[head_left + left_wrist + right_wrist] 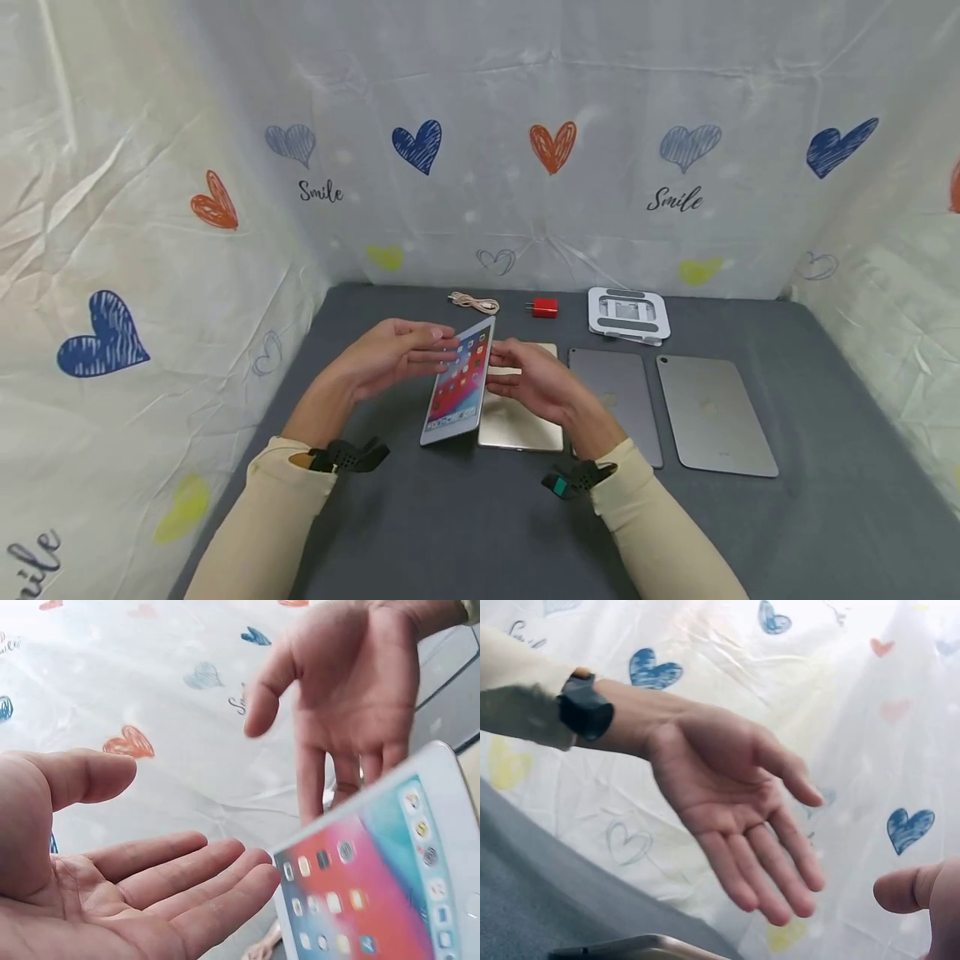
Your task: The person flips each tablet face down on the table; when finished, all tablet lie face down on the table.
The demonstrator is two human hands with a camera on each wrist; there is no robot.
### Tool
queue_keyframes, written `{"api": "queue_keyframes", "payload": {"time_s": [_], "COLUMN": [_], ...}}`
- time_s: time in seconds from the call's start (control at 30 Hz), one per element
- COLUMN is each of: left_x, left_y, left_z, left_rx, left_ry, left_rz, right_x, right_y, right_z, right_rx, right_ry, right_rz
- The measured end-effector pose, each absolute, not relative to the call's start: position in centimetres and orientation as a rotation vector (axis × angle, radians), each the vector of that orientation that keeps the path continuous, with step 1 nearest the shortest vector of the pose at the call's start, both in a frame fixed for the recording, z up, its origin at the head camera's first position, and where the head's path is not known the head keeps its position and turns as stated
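Note:
A white-framed tablet [457,385] stands steeply tilted between the two hands, its lit screen showing app icons and facing left. My left hand [393,354] is on the screen side, fingers straight and thumb apart; in the left wrist view its fingertips come up to the tablet's edge [442,761], contact unclear. Behind the tablet is my right hand [536,379], its extended fingers partly hidden by it and its thumb [911,891] held away. Whether the lower edge rests on the table cannot be told. The right wrist view catches only a strip of the tablet [649,946].
A gold tablet [517,429] lies partly under my right hand. To its right lie a dark grey tablet [637,408] and a silver tablet [716,417]. Behind are a coiled cable [474,303], a red charger plug [544,308] and a white folding stand [628,315]. Heart-printed curtains [480,208] enclose the table.

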State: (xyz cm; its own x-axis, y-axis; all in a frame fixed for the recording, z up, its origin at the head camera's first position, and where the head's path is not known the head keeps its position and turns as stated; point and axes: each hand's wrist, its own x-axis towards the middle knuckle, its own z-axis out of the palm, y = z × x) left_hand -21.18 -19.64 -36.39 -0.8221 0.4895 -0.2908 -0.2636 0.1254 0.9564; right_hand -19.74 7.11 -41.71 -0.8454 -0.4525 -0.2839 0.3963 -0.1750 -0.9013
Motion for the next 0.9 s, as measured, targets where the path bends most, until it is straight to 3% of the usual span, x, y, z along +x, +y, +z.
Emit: {"api": "queue_keyframes", "payload": {"time_s": [0.43, 0.9], "left_x": [-22.6, -22.4], "left_y": [-18.6, -21.4], "left_z": [-34.9, -34.8], "left_rx": [0.189, 0.146], "left_ry": [1.912, 1.995], "left_rz": [1.713, 1.693], "right_x": [-20.1, -20.3], "right_y": [4.1, 0.7], "right_z": [-39.9, -39.4], "right_rx": [-0.157, -0.238], "right_ry": [1.558, 1.551], "right_rz": [-2.073, -2.088]}}
